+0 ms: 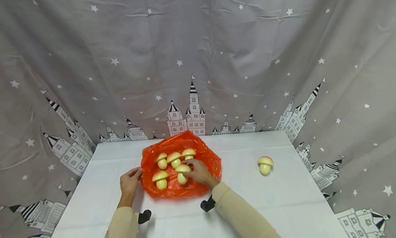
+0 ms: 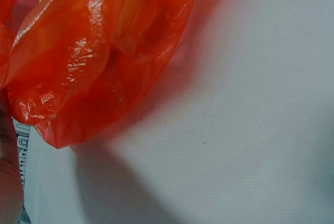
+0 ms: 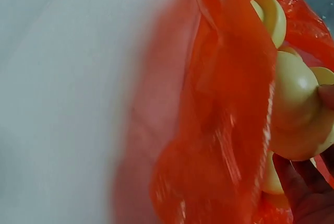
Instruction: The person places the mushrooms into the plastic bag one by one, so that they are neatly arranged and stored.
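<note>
An orange-red plastic bag (image 1: 198,188) lies spread wide on the white table, with several mushrooms (image 1: 161,180) inside that have pale yellow stems and reddish-yellow caps. At the bag's left rim, my left hand (image 1: 128,184) pinches the plastic between thumb and fingers. My right hand (image 1: 199,171) reaches over the bag's right side and grips one mushroom (image 1: 182,174) by its cap. In the right wrist view, the fingers are round this mushroom (image 3: 297,104), close beside the others, and the bag's wall (image 3: 224,104) stands in front. Only the bag's crumpled side (image 2: 104,51) fills the left wrist view's corner.
A single mushroom (image 1: 265,165) stands on the white table (image 1: 241,196) to the right of the bag. Behind and at both sides hangs a grey curtain (image 1: 198,59) printed with stars and castles. Black straps (image 1: 144,216) show by both wrists.
</note>
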`<state>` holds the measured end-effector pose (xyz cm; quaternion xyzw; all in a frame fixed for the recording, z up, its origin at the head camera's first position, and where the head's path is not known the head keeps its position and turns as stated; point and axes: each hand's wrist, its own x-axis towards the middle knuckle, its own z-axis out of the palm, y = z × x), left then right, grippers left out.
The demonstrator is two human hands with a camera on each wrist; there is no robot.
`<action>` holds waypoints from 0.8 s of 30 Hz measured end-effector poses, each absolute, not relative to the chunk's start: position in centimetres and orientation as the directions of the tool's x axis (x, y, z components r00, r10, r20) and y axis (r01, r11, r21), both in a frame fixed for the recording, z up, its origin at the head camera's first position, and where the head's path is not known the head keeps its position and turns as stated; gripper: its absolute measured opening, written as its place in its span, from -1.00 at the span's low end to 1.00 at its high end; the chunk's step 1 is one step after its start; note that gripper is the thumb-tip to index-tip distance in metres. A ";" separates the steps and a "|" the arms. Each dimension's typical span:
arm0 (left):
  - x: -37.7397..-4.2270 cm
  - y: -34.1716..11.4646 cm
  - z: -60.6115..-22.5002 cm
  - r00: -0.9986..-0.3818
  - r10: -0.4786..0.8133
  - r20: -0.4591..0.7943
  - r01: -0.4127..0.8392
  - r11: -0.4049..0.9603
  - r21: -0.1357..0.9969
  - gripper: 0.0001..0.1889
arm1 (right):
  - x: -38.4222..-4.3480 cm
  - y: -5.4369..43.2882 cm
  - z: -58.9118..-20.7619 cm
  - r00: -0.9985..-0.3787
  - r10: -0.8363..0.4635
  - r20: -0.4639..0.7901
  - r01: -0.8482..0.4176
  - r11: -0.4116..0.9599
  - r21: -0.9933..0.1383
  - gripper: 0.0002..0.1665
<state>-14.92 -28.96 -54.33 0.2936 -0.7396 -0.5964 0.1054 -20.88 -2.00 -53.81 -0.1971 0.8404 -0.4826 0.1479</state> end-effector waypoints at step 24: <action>-15.0 -29.0 -55.1 -0.796 -0.571 -0.202 -0.289 0.065 0.955 -0.62 | -19.6 -6.2 -55.4 -0.900 -0.412 -0.141 -0.061 0.439 -0.897 -0.51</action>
